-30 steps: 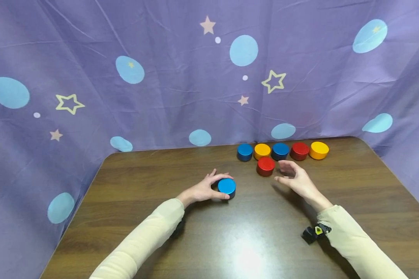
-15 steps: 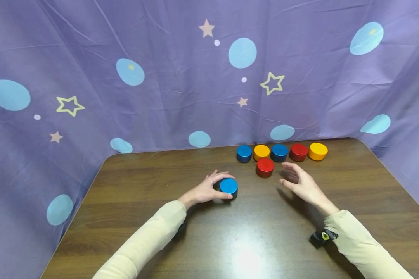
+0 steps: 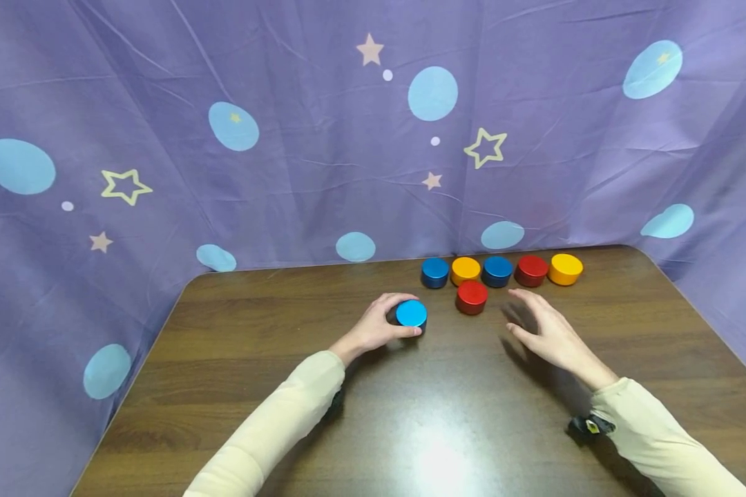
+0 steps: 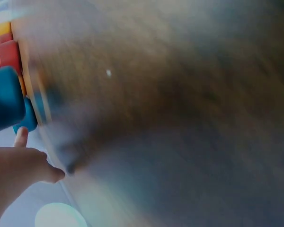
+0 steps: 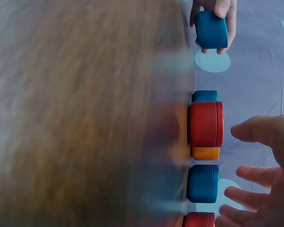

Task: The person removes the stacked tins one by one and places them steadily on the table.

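Note:
In the head view my left hand point(image 3: 376, 327) grips a blue round tin point(image 3: 412, 314) from the side, thumb in front and fingers behind. The right wrist view shows that blue tin point(image 5: 211, 30) upright, seemingly a little above the tabletop. My right hand point(image 3: 550, 336) hovers with spread, relaxed fingers and nothing in them. To its left stands a red tin point(image 3: 472, 297), apart from the fingers. Part of the left hand point(image 4: 19, 172) also shows in the left wrist view, beside the held tin point(image 4: 5, 100).
Behind the red tin, a row along the table's back edge holds a blue tin point(image 3: 435, 273), a yellow tin point(image 3: 465, 268), another blue tin point(image 3: 497, 271), a dark red tin point(image 3: 531, 270) and another yellow tin point(image 3: 565, 269). A purple curtain point(image 3: 298, 186) hangs behind the wooden table point(image 3: 255, 310).
My left hand has carried the blue tin away from me and slightly right. My right hand has drawn back to the right, away from the red tin. The other tins stay put.

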A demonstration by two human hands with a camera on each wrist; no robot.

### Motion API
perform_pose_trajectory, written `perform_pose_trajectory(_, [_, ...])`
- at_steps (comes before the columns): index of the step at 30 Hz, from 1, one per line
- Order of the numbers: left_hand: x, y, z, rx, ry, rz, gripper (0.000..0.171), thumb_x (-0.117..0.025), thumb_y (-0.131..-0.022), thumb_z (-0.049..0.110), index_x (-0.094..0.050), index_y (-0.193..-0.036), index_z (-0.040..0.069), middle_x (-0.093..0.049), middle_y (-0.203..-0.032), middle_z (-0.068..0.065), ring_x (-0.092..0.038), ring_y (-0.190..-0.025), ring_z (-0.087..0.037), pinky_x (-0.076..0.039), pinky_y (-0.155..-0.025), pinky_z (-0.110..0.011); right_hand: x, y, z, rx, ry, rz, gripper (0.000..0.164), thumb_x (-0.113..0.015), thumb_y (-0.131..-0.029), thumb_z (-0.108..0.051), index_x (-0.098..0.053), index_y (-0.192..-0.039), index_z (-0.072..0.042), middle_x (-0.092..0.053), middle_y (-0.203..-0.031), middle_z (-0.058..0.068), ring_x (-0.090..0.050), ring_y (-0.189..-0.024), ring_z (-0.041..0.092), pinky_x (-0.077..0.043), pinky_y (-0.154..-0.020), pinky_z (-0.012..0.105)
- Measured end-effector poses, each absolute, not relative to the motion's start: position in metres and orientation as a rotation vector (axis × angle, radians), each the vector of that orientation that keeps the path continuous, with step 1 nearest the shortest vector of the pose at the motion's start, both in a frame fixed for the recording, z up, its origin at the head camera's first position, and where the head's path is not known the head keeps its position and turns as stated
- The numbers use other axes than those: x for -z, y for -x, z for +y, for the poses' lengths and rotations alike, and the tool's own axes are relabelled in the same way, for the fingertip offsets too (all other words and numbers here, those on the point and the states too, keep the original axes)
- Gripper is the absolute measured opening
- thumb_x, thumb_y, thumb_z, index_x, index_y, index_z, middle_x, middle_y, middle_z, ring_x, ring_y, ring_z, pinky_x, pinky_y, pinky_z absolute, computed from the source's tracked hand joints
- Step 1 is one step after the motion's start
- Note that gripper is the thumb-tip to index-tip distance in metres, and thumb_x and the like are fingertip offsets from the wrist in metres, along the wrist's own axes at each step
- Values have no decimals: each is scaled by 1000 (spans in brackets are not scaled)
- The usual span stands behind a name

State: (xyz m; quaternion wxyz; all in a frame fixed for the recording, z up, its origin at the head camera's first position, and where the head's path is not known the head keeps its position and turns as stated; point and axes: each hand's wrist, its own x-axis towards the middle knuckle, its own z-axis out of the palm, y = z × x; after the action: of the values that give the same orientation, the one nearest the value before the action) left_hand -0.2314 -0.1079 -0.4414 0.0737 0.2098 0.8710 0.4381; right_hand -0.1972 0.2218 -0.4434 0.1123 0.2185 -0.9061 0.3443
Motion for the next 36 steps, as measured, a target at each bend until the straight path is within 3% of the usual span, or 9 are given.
perform_pose_trajectory(4, [442, 233, -102, -1304, -551, 2655, 62, -82, -78, 29, -58, -133, 16, -54, -124, -9, -45, -115, -29, -36, -95, -48, 444, 197, 225, -929, -655, -2666, 58, -74, -81, -11, -49, -132, 2, -41, -139, 29, -34, -128, 50, -28, -98, 67])
perform_pose_trajectory(11, [443, 238, -89, -1294, -498, 2731, 62, -83, -77, 26, -59, -132, 13, -56, -124, -13, -45, -115, -34, -36, -95, -47, 444, 195, 228, -780, -636, -2640, 56, -74, -80, -14, -53, -130, -1, -41, -140, 28, -30, -131, 52, -17, -102, 70])
perform_pose_trajectory(19, [444, 245, -75, -1240, -459, 2790, 65, -82, -78, 27, -57, -136, 15, -56, -128, -15, -46, -118, -35, -37, -98, -47, 444, 194, 230, -644, -585, -2684, 54, -64, -92, -33, -51, -135, -3, -41, -142, 26, -27, -134, 47, -1, -109, 63])
perform_pose_trajectory(24, [446, 248, -69, -1193, -457, 2811, 66, -81, -79, 28, -55, -138, 12, -55, -133, -15, -45, -121, -36, -35, -101, -46, 443, 192, 232, -570, -576, -2711, 53, -54, -97, -39, -50, -138, -5, -40, -144, 24, -25, -136, 44, 2, -109, 63])
perform_pose_trajectory(36, [451, 248, -49, -1245, -317, 2829, 66, -81, -80, 26, -54, -137, 8, -55, -134, -15, -46, -122, -36, -35, -104, -44, 443, 192, 234, -573, -564, -2718, 53, -50, -99, -38, -47, -141, -6, -38, -146, 24, -24, -137, 43, 5, -108, 64])
